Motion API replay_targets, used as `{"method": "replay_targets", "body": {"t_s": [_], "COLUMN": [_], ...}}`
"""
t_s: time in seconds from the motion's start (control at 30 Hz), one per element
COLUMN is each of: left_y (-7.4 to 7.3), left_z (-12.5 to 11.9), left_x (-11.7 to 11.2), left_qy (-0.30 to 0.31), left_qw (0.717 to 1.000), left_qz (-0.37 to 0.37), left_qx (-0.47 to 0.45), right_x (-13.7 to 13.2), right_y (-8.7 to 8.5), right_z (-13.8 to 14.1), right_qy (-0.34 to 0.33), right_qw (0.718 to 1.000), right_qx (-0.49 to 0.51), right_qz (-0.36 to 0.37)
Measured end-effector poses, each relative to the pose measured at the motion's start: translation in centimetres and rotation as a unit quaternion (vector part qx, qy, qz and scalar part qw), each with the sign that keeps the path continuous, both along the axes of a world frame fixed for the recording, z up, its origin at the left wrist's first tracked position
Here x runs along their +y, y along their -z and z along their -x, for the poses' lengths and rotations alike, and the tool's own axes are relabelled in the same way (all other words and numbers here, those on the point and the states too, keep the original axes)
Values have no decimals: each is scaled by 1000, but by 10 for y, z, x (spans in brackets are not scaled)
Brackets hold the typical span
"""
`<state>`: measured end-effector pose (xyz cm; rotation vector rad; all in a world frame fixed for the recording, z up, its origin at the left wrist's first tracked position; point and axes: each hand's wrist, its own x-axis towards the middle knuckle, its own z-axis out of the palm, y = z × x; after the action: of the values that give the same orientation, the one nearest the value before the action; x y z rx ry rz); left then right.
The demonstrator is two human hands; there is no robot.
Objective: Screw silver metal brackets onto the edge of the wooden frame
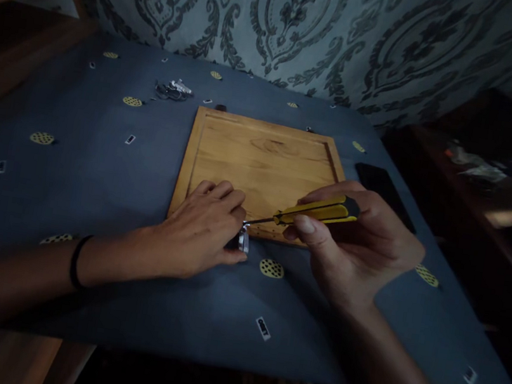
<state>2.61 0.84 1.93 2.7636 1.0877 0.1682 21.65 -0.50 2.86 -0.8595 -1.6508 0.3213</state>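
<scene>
My right hand point(359, 243) is closed around a yellow and black screwdriver point(315, 212), its metal shaft pointing left and down. The tip meets a small metal fitting point(244, 239) at the near edge of a wooden board point(260, 160). My left hand point(202, 229) has its fingers curled over that fitting and pinches it against the board's front edge. A black band circles my left wrist. The board lies flat on a blue patterned tablecloth point(92, 193).
A small heap of metal parts point(174, 90) lies at the far left of the cloth. A dark phone point(384, 189) rests right of the board. A patterned wall stands behind; dark wooden furniture point(492, 189) is to the right.
</scene>
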Motion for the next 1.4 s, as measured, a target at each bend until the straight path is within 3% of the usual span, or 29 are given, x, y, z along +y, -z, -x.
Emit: {"method": "replay_targets", "body": {"t_s": [0.57, 0.9, 1.03, 1.13, 1.23, 1.4], "left_y": [-2, -3, -1, 2, 4, 1], "left_z": [0, 0, 0, 1, 1, 1], "left_x": [0, 0, 0, 0, 0, 0], "left_qy": [2, 3, 3, 4, 7, 9], "left_qw": [1000, 1000, 1000, 1000, 1000, 1000], "left_qz": [17, 7, 6, -1, -8, -10], "left_qx": [11, 12, 5, -6, -15, -11], "right_x": [-2, -3, -4, -4, -2, -1], "right_y": [-1, -1, -3, -4, -6, -10], "right_z": [-5, -5, 0, 2, 0, -5], "right_qy": [-41, -26, -19, -16, -58, -116], "right_qw": [993, 994, 999, 997, 980, 961], "right_qx": [-85, -91, -43, 23, 88, 94], "right_qz": [-72, -58, -15, 78, 172, 233]}}
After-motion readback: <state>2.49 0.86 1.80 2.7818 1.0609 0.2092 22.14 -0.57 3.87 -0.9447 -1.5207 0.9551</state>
